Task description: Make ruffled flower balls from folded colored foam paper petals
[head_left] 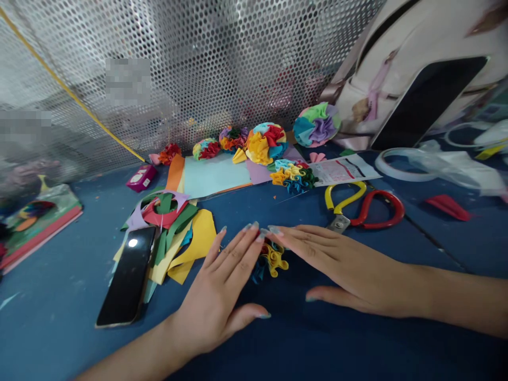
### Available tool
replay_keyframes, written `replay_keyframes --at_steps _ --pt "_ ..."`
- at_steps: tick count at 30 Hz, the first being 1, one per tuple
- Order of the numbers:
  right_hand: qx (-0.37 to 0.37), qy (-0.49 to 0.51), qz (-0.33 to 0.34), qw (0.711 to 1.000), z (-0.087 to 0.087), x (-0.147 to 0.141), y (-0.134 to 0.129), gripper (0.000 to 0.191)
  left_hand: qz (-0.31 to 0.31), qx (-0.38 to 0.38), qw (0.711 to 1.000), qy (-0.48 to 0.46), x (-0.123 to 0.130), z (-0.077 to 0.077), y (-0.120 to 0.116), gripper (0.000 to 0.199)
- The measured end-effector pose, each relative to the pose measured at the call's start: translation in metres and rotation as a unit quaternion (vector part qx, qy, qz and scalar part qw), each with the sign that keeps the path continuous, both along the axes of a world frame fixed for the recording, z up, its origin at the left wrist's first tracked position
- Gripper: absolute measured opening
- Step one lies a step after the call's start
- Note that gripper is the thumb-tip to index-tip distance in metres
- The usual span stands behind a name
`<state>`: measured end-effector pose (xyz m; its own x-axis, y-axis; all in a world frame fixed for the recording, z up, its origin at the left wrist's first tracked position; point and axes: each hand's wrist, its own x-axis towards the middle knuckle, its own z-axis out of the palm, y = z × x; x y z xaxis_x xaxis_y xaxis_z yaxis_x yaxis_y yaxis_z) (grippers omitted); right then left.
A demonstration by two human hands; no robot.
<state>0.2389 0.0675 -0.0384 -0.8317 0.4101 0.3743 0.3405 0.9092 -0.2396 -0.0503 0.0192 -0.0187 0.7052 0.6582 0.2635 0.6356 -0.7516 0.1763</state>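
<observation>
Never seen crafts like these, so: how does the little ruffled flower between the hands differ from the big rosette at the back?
The small ruffled flower is smaller than the big rosette. The small flower shows mainly yellow and dark blue, while the rosette shows green, blue and purple. The small flower lies on the blue tabletop between the left hand and right hand; the rosette sits farther back, beyond the hands. Both are multicoloured folded ruffles.

Left hand point(212, 296) and right hand point(341, 267) flat, fingers spread, fingertips nearly meeting.
</observation>
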Motion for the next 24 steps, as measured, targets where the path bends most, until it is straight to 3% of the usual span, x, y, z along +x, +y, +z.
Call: replay_keyframes --at_steps 3,15,24 --pt "0.008 -0.004 -0.005 1.0 0.001 0.0 -0.001 0.09 0.023 0.004 0.999 -0.029 0.0 0.0 0.0 0.081" --pt "0.015 -0.013 -0.001 1.0 0.0 -0.002 -0.005 0.09 0.009 -0.037 0.999 -0.026 0.001 0.0 -0.001 0.073" --pt "0.042 0.028 -0.02 0.999 0.012 -0.008 -0.004 0.082 0.024 -0.042 0.998 -0.047 -0.002 0.0 -0.004 0.072"
